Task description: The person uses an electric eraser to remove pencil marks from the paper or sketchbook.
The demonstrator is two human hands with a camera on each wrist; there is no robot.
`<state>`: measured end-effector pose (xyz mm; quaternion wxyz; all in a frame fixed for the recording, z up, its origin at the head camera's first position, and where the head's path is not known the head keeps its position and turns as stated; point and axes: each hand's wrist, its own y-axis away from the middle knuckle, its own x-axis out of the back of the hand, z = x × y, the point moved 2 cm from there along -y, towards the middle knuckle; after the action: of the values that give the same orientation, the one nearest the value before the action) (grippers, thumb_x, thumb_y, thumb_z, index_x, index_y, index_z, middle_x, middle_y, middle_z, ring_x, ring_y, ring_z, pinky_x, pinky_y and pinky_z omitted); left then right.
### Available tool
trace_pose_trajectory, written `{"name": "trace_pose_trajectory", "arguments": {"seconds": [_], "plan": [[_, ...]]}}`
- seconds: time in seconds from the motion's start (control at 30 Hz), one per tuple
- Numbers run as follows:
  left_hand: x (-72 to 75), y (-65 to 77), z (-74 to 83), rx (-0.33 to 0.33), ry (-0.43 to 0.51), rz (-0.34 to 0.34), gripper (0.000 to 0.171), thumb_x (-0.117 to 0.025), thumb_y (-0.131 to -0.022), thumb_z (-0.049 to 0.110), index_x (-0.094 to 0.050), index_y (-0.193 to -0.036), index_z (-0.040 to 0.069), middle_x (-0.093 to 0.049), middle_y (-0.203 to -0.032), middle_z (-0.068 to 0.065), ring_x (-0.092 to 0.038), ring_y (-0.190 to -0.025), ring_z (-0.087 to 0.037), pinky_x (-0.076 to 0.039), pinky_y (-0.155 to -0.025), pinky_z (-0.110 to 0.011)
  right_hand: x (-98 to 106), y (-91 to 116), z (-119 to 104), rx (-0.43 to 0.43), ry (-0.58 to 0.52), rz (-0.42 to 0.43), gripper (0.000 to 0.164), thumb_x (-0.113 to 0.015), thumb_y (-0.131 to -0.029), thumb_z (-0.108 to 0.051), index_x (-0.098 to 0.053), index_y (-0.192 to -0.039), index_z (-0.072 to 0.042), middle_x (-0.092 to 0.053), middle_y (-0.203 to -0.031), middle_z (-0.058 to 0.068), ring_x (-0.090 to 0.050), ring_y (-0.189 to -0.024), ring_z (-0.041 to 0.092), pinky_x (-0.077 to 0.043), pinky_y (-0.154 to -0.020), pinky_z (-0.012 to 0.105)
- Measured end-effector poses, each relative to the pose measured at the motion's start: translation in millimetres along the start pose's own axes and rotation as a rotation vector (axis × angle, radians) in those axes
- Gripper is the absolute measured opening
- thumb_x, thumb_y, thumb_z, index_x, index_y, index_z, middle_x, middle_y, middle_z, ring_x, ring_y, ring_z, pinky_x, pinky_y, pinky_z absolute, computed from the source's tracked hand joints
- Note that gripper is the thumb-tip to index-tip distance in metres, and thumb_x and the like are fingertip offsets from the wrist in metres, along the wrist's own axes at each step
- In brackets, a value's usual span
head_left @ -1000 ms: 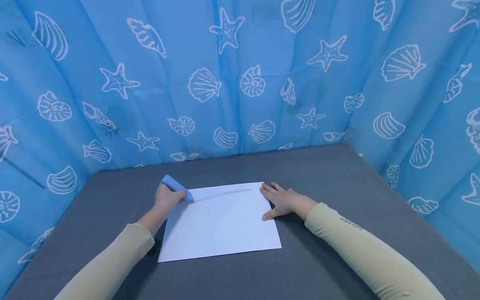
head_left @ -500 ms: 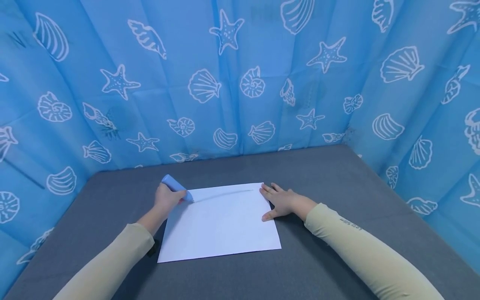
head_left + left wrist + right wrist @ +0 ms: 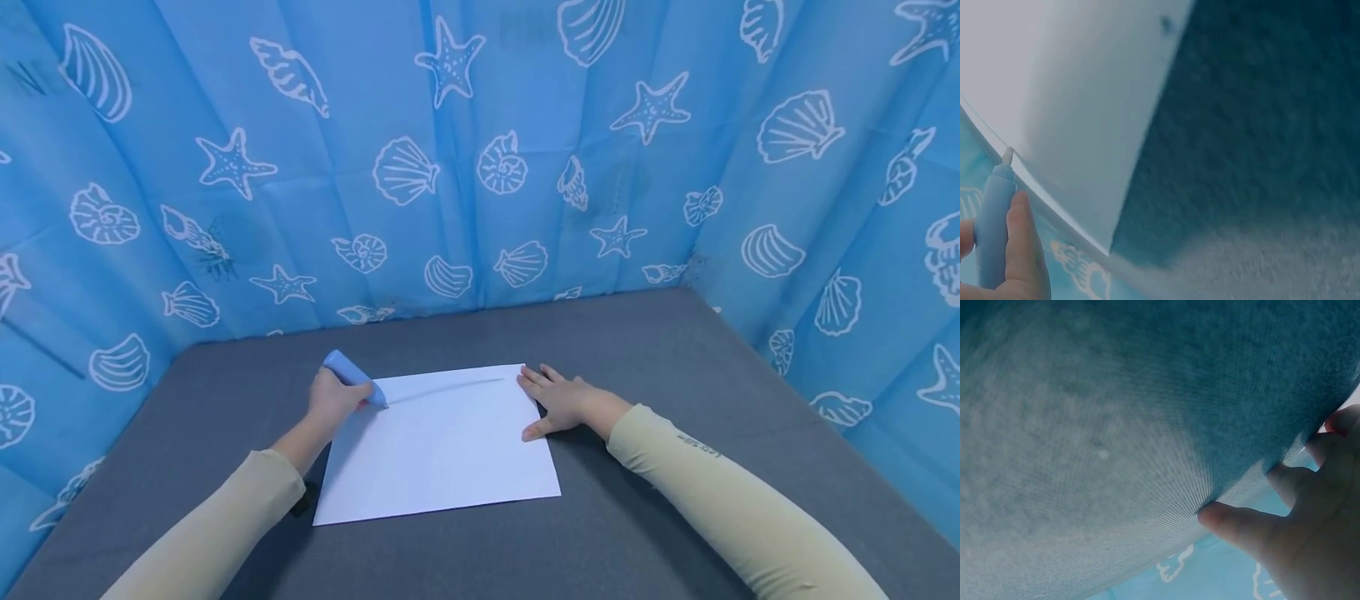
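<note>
In the head view my left hand (image 3: pixel 330 398) grips a thick blue marker (image 3: pixel 345 367) at the upper left of a white sheet of paper (image 3: pixel 442 450). The marker leans, its tip down at the sheet. From the tip, a faint bluish line (image 3: pixel 450 387) runs toward the upper right corner. Fingers and thumb pinch the marker's barrel (image 3: pixel 994 212) in the left wrist view, its pale nib beside the paper's edge. My right hand (image 3: pixel 562 402) rests with spread fingers over the sheet's right edge. The right wrist view shows its thumb (image 3: pixel 1229 519) and fingertips pressed down.
A grey cloth (image 3: pixel 480 550) covers the table under the paper. Behind and to the right hangs a blue curtain (image 3: pixel 465 217) printed with white shells and starfish. A small dark object (image 3: pixel 306 497) shows under the left wrist.
The head view has shifted very slightly. Both hands, the marker and the paper keep nearly the same places.
</note>
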<state>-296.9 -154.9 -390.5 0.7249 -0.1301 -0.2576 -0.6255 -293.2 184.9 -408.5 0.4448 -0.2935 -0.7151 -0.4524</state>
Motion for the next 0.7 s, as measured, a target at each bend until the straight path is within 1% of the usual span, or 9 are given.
{"name": "trace_pose_trajectory", "arguments": {"seconds": [0.13, 0.37, 0.47, 0.53, 0.7], "plan": [[1.0, -1.2, 0.4, -0.016, -0.009, 0.025, 0.056, -0.063, -0.09, 0.009, -0.032, -0.132, -0.012, -0.049, -0.119, -0.032, -0.059, -0.1, -0.04, -0.051, -0.091, -0.049, 1.6, 1.0, 0.0, 0.0, -0.003, 0.004, 0.104, -0.062, -0.083, -0.063, -0.013, -0.156, -0.01, -0.005, -0.163, 0.008, -0.001, -0.147, 0.036, -0.015, -0.108, 0.069], [-0.9, -2.9, 0.0, 0.012, 0.004, 0.003, 0.062, -0.062, -0.091, 0.01, -0.028, -0.136, -0.014, -0.046, -0.125, -0.034, -0.058, -0.105, -0.042, -0.049, -0.094, -0.05, 3.4, 3.5, -2.8, -0.001, -0.005, 0.005, 0.102, -0.063, -0.083, -0.061, -0.014, -0.156, -0.009, -0.006, -0.163, 0.009, -0.001, -0.147, 0.036, -0.014, -0.109, 0.068], [0.4, -4.2, -0.6, 0.013, 0.009, 0.017, 0.066, -0.062, -0.091, 0.009, -0.023, -0.14, -0.014, -0.043, -0.129, -0.035, -0.055, -0.11, -0.044, -0.048, -0.095, -0.05, 4.2, 4.5, -3.8, -0.005, -0.012, 0.008, 0.102, -0.064, -0.083, -0.06, -0.015, -0.156, -0.008, -0.007, -0.163, 0.009, -0.002, -0.147, 0.036, -0.015, -0.109, 0.068], [1.0, -4.5, -1.4, 0.021, 0.014, 0.025, 0.066, -0.062, -0.091, 0.008, -0.023, -0.14, -0.014, -0.042, -0.129, -0.035, -0.055, -0.11, -0.044, -0.048, -0.095, -0.05, 4.4, 4.8, -4.1, -0.007, -0.012, 0.009, 0.102, -0.064, -0.083, -0.06, -0.015, -0.156, -0.008, -0.007, -0.163, 0.009, -0.002, -0.147, 0.036, -0.015, -0.109, 0.068], [-0.5, -5.5, -1.6, 0.024, 0.018, 0.008, 0.062, -0.062, -0.09, 0.009, -0.027, -0.137, -0.014, -0.046, -0.125, -0.034, -0.058, -0.105, -0.042, -0.05, -0.092, -0.048, 3.8, 4.6, -3.4, -0.01, -0.013, 0.011, 0.102, -0.064, -0.083, -0.061, -0.015, -0.156, -0.008, -0.007, -0.163, 0.009, -0.002, -0.147, 0.036, -0.015, -0.109, 0.068]]}}
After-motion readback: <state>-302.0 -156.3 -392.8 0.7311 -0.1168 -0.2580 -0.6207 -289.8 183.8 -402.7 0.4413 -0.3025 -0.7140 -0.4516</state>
